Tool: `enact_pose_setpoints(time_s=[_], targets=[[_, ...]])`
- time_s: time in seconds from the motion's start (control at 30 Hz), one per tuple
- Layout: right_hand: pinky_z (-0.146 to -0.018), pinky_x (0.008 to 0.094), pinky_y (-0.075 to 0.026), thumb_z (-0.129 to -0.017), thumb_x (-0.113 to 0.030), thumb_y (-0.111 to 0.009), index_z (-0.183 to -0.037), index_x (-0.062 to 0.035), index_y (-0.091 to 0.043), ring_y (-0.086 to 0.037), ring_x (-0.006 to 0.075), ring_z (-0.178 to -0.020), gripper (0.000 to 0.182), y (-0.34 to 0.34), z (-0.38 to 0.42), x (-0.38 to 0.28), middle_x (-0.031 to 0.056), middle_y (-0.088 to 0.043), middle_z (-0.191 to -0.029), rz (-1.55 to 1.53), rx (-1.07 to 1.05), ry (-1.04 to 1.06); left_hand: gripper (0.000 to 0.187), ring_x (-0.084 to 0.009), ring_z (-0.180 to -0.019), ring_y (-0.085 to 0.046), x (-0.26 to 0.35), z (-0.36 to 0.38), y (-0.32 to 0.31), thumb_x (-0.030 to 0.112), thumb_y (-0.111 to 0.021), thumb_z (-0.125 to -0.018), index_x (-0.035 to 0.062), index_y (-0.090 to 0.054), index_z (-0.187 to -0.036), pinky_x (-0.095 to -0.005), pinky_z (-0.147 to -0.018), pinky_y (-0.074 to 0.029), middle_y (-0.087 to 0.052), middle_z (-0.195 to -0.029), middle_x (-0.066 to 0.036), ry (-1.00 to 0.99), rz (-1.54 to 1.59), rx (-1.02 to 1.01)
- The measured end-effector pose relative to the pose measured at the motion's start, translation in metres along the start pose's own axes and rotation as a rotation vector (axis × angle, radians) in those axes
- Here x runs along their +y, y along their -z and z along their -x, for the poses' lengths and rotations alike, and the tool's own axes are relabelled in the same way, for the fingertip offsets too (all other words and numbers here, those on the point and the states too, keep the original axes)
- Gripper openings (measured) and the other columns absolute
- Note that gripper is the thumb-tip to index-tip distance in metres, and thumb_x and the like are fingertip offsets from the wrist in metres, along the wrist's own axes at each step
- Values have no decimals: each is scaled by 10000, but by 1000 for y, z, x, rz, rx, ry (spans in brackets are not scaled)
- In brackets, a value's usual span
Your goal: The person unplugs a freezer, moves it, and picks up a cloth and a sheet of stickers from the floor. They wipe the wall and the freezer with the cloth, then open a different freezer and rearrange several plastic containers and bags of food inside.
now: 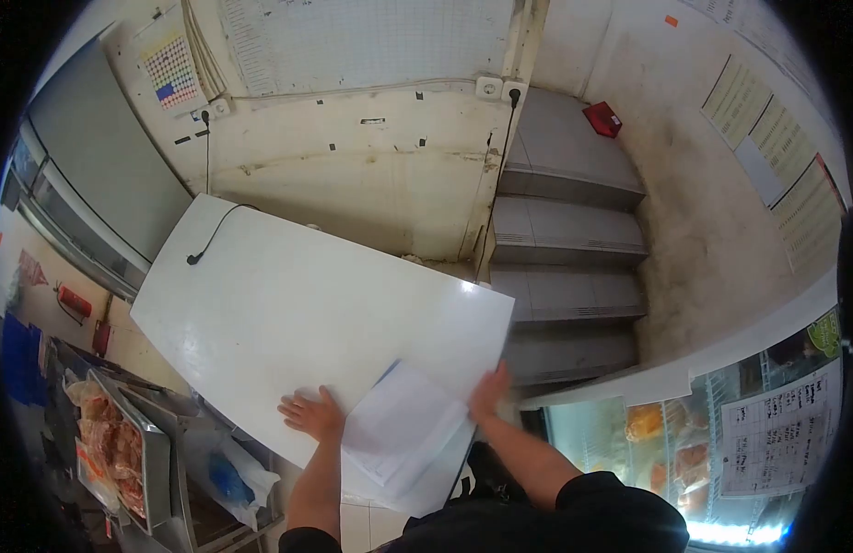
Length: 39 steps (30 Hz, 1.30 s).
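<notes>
My left hand (313, 415) lies flat with its fingers spread on a broad white top (297, 304), which looks like the lid of a chest freezer. Just right of it rests a stack of white paper sheets (403, 419) with a blue edge showing at its upper left. At the right edge of the white top is my right hand (489, 392), beside the papers. Motion blurs its fingers, so I cannot see whether they grip the edge. A black power plug (194, 259) with its cord lies on the far left part of the top.
Grey steps (569, 235) rise beyond the right edge, with a red object (601, 120) on them. A lit glass-front fridge (648, 452) stands at lower right. At lower left, a metal tray (155, 461) holds packed meat. Wall sockets (488, 88) and a fire extinguisher (73, 300) are farther off.
</notes>
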State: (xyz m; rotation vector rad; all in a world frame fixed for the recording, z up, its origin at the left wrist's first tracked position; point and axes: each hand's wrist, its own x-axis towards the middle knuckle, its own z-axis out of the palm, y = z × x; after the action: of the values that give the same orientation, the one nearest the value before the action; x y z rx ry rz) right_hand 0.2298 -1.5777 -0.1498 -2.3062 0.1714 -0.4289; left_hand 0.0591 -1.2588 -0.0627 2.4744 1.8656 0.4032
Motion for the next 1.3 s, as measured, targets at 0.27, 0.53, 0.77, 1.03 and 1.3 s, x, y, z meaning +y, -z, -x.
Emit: enact_pose_setpoints(time_s=[0.27,0.53,0.77,1.03,1.3], targets=[[-1046,529,-403,-1018,-154,-525,-1472,9,-418,-504,425,-1241,494,-8,-5,3,249,-520,-1333,57,8,21,714,-478,-1531,-195,4,-3,-1,521,-595,-945,-8,-480,-1411,-628,-1221,-187,-347,-1580,-288,19,43,-27],[-1043,533,-410,-1048,-202,-491,-1503,-30,-395,-508,420,-1241,496,-1,-10,-9,241,-509,-1355,84,-41,-43,820,-450,-1559,-122,10,-5,6,589,-512,-986,-15,-374,-1522,-600,-1247,-118,-244,-1646,-260,39,-14,-191],[-1083,512,-377,-1055,-209,-477,-1505,-27,-379,-472,406,-1295,495,6,-14,-21,239,-482,-1394,66,-70,-106,730,-494,-1517,-218,5,-3,-12,554,-549,-978,1,-459,-1446,-642,-1197,-210,-319,-1584,-301,-28,-25,-7],[-1030,475,-458,-1021,-183,-490,-1408,8,-489,-495,320,-1272,432,-67,-5,30,154,-494,-1445,792,-82,-57,807,-410,-1282,-482,-11,-12,-54,743,-405,-965,78,-530,-1406,-600,-948,-442,-503,-1415,-172,-78,-223,1],[-1094,501,-424,-1019,-165,-516,-1439,-63,-486,-456,418,-1324,433,40,21,24,241,-355,-1561,283,-488,-136,582,-386,-1099,-559,-52,-8,-47,473,-443,-1032,39,-539,-1407,-563,-834,-481,-607,-1240,-193,-730,-361,316]])
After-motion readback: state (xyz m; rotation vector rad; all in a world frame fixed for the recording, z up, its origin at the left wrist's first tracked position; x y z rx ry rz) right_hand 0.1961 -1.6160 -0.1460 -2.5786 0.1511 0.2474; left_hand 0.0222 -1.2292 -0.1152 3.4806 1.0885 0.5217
